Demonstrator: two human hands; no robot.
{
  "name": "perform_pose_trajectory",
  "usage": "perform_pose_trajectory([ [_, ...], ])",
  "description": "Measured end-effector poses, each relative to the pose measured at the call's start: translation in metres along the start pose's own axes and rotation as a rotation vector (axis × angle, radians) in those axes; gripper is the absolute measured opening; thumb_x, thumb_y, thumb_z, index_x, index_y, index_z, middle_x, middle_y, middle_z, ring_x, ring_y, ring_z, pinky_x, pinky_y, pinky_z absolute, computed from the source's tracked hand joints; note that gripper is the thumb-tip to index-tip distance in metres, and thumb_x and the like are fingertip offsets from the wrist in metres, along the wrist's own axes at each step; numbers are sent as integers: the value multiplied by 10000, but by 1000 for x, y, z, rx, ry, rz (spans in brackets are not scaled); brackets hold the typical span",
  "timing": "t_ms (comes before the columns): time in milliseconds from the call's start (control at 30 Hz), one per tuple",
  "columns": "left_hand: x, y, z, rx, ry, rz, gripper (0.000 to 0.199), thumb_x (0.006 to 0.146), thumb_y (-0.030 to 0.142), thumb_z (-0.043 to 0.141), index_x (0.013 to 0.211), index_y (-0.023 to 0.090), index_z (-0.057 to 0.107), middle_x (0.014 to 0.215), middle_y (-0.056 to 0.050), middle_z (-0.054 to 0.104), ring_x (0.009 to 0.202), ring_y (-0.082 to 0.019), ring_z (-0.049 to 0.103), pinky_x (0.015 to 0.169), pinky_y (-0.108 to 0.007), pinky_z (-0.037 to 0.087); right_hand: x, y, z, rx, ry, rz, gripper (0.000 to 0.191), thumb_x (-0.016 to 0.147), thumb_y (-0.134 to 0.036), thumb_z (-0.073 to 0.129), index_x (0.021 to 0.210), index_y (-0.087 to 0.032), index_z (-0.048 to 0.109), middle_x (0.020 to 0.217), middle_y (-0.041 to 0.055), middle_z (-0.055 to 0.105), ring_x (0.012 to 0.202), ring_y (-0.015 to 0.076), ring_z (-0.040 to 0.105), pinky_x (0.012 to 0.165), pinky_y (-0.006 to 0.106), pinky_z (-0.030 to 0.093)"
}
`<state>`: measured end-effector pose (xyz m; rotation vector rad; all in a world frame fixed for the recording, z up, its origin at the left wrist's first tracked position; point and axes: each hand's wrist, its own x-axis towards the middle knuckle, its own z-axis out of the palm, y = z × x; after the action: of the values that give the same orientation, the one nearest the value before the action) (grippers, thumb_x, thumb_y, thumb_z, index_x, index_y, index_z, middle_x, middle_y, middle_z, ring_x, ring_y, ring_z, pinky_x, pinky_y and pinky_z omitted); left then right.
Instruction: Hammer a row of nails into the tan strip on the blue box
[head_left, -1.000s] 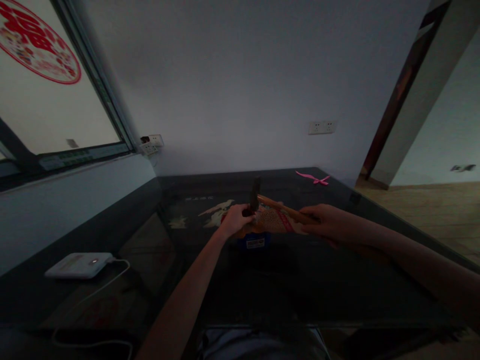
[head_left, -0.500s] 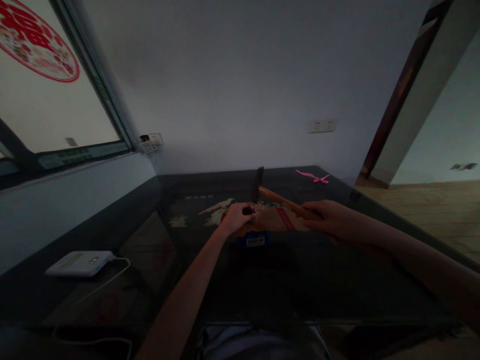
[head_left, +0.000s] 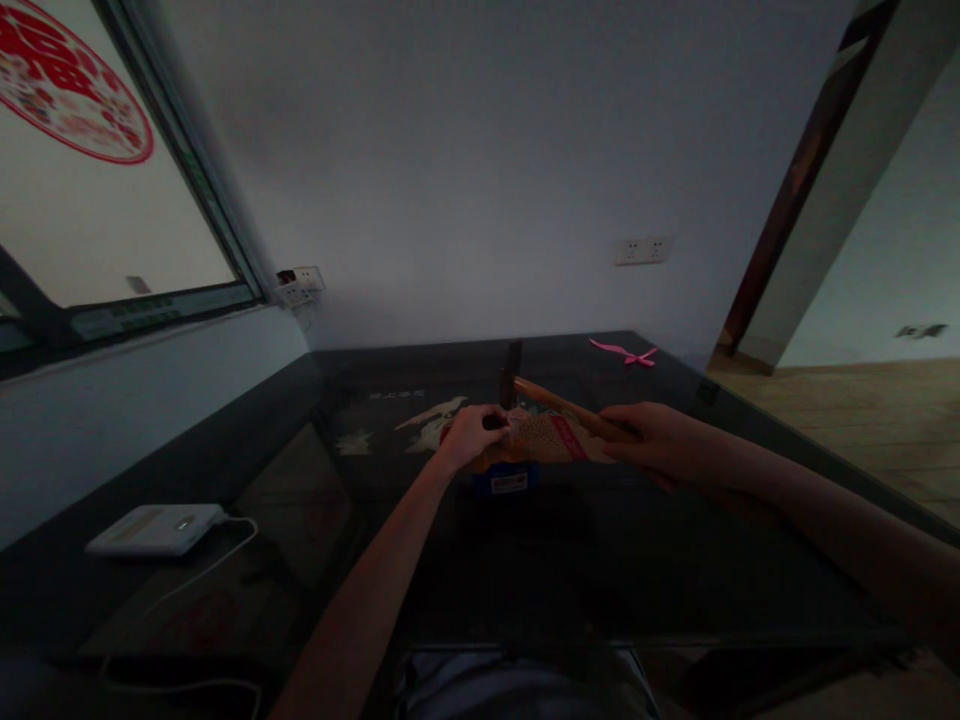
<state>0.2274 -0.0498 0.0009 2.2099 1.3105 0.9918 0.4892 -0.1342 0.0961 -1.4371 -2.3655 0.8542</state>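
Observation:
A hammer with a dark head [head_left: 511, 374] and a wooden handle [head_left: 559, 402] is in my right hand [head_left: 649, 432], the fingers wrapped round the handle's end. Its head stands just above and beyond my left hand [head_left: 476, 435]. My left thumb and finger are pinched together over a tan, speckled flat piece with a red band [head_left: 568, 438]; what they pinch is too dark and small to tell. Under that piece sits a blue box [head_left: 508, 480] with a white label.
A white device [head_left: 157, 530] with a cable lies on the dark, glossy table [head_left: 637, 570] at the left. A pink ribbon [head_left: 630, 354] lies near the far right corner. Behind the table is a wall with sockets [head_left: 643, 250]; a window [head_left: 97, 180] is at the left.
The hammer head has dropped slightly, closer to the tan piece and my left hand. My left hand keeps its place on the piece. The whole view has shifted a little.

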Motion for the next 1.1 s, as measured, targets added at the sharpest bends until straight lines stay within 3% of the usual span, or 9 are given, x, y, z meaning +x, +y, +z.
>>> perform_pose_trajectory([
  [467,0,2,0,-30,2,-34,162,735,212,626,869,142,684,821,-40,703,745,-172,638,696,-260,482,-2,-4,2,-1,-27,2,345,779,-432,524,960,-143,579,575,-22,502,345,84,468,314,200,370],
  [667,0,1,-1,21,14,0,105,747,206,610,793,133,670,793,-39,692,741,-157,624,733,-268,470,-4,-2,-1,-12,19,-7,275,784,-386,502,881,-133,549,575,-26,481,366,87,478,328,201,380],
  [867,0,3,-3,48,14,-15,153,751,260,609,810,130,666,799,-53,687,736,-174,623,693,-272,469,-4,0,5,34,-14,36,337,772,-403,524,982,-143,564,547,-43,469,334,71,448,306,184,366],
  [1100,-2,0,2,-31,37,47,107,746,189,599,837,145,633,812,-33,666,776,-150,617,753,-275,476,-12,10,18,317,114,4,390,767,-452,538,996,-137,556,523,-63,455,344,72,432,325,187,335],
])
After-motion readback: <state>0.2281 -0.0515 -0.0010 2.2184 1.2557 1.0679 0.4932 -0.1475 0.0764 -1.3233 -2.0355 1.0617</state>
